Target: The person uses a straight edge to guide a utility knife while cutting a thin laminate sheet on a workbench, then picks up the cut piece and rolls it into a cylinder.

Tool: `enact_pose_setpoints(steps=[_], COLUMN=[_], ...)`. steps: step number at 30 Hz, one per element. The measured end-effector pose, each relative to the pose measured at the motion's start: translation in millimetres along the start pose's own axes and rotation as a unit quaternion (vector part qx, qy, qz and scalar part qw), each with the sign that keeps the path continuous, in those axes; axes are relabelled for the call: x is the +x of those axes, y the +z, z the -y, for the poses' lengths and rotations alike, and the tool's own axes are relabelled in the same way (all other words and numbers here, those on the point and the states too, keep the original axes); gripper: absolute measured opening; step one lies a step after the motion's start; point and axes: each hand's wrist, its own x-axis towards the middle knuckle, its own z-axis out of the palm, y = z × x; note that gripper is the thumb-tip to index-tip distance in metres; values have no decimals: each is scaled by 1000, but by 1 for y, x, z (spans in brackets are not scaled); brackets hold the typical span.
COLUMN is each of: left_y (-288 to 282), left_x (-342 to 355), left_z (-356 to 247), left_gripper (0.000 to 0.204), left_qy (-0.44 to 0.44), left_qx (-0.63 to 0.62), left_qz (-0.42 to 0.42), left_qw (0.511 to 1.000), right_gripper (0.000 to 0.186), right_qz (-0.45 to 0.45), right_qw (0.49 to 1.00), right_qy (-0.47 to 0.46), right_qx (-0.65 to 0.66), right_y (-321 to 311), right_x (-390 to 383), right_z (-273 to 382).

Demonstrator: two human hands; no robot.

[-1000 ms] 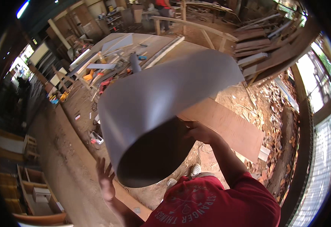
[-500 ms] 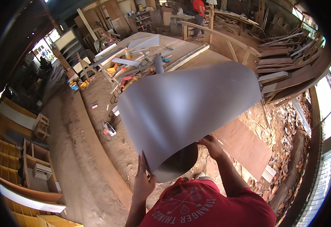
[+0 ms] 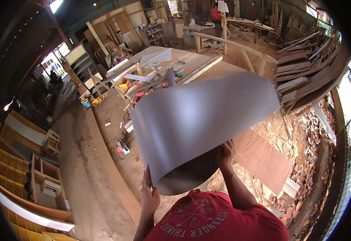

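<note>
A large, thin grey laminate sheet (image 3: pixel 207 110) with a smooth sheen is held up in front of me, its near part curling under so the dark underside (image 3: pixel 191 174) shows. My left hand (image 3: pixel 149 193) is closed on the sheet's lower left edge, fingers along the outside. At the near edge, right of the middle, my right hand (image 3: pixel 226 154) is closed on the sheet; its fingertips are partly hidden. The far end of the sheet lies over the near part of a wide wooden worktable (image 3: pixel 201 60).
Beyond the sheet lie a red power tool (image 3: pixel 138 96), a grey roll (image 3: pixel 171 77) and wood strips. A reddish plywood panel (image 3: pixel 263 160) rests on the ground at right. Stacked boards (image 3: pixel 300 68) stand far right, cabinet frames (image 3: pixel 47 182) at left. A person in red (image 3: pixel 216 14) is at the back.
My hands have moved slightly apart along the sheet's edge, and more of its dark underside shows. My view has shifted a little. The person at the back is now partly behind a post.
</note>
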Motion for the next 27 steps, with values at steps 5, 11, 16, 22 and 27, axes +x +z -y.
enact_pose_setpoints(steps=[5,11,16,22,27], left_y=[29,24,37,41,-7], left_x=[-33,-41,-53,-57,-66], left_z=[46,43,82,99,119], left_gripper=[79,82,65,35,15], left_qy=[6,-109,-105,-105,-31], left_qx=[-145,-259,-320,-319,196], left_qz=[-66,-60,-109,-113,192], left_qw=[987,958,935,935,961], right_gripper=[15,16,17,23,24], right_qz=[-97,-116,11,55,77], right_qw=[980,968,966,942,950], right_qy=[-142,-200,-260,-330,-304], right_qx=[-95,-93,-5,-9,-3], right_y=[-1,-8,14,40,73], right_x=[36,115,131,153,152], right_z=[26,67,74,140,174])
